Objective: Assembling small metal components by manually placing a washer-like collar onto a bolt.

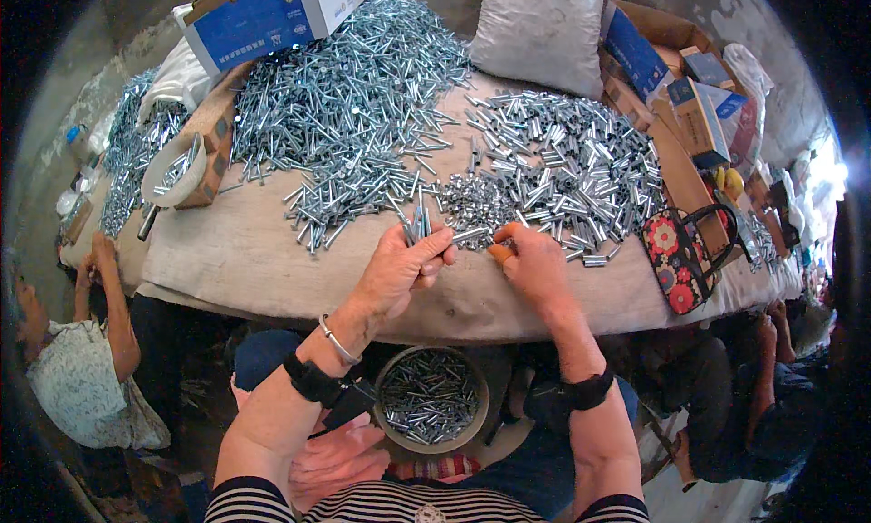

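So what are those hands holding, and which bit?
The left hand grips long metal pieces by their lower parts. Whether the right hand, at the small metal bits, holds any can't be told.

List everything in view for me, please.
Bolts: countless, silvery-blue, back left
Tubes: countless, silvery, right of bolts
Small parts: many, silvery, between those piles
Sacks: at least two, white, back
Boxes: several, blue, brown, back corners
Bowl: one, whitish, left
Handbag: one, black-red, right
Cloth: one, beige, under piles
Basin: one, pale, lower middle
Metal pieces: many, dark, in basin
Co-workers: at least two, pale and dark clothes, edges
Wristbands: two, black, wrists
Left hand: one, bare, holding bolts
Right hand: one, bare, by small parts
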Demonstrator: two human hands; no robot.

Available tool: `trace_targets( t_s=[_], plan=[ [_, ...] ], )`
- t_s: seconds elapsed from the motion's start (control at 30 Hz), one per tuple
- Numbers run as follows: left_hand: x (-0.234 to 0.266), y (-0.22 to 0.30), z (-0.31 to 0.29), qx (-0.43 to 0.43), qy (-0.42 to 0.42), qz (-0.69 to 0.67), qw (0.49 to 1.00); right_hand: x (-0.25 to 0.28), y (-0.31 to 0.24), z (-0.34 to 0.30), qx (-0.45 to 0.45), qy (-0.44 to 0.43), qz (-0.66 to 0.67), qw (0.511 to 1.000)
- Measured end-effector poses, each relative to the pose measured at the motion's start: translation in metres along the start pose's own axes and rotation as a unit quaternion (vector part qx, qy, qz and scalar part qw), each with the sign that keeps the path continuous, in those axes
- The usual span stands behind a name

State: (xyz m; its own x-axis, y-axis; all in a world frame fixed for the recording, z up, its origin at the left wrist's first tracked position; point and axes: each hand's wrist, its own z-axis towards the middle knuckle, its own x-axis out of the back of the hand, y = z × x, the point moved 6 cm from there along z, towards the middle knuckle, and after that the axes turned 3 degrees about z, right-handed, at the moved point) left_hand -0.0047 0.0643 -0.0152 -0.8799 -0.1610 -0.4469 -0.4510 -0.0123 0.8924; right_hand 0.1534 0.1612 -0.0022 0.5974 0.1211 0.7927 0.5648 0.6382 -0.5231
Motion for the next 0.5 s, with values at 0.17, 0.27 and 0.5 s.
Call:
trace_targets(
  t_s=[0.17, 0.27, 0.5],
  plan=[
    [0.001, -0.001, 0.000, 0.005, -0.006, -0.002, 1.000, -0.013, -0.011, 0.001, 0.038, 0.030, -0.091, 0.995],
    [0.001, 0.002, -0.002, 0.006, 0.004, -0.007, 1.000, -0.009, -0.005, -0.001, 0.001, -0.001, -0.068, 0.998],
    [0.000, 0.001, 0.000, 0.003, -0.001, -0.014, 1.000, -0.007, 0.010, 0.003, -0.106, -0.031, 0.217, 0.970]
  ],
)
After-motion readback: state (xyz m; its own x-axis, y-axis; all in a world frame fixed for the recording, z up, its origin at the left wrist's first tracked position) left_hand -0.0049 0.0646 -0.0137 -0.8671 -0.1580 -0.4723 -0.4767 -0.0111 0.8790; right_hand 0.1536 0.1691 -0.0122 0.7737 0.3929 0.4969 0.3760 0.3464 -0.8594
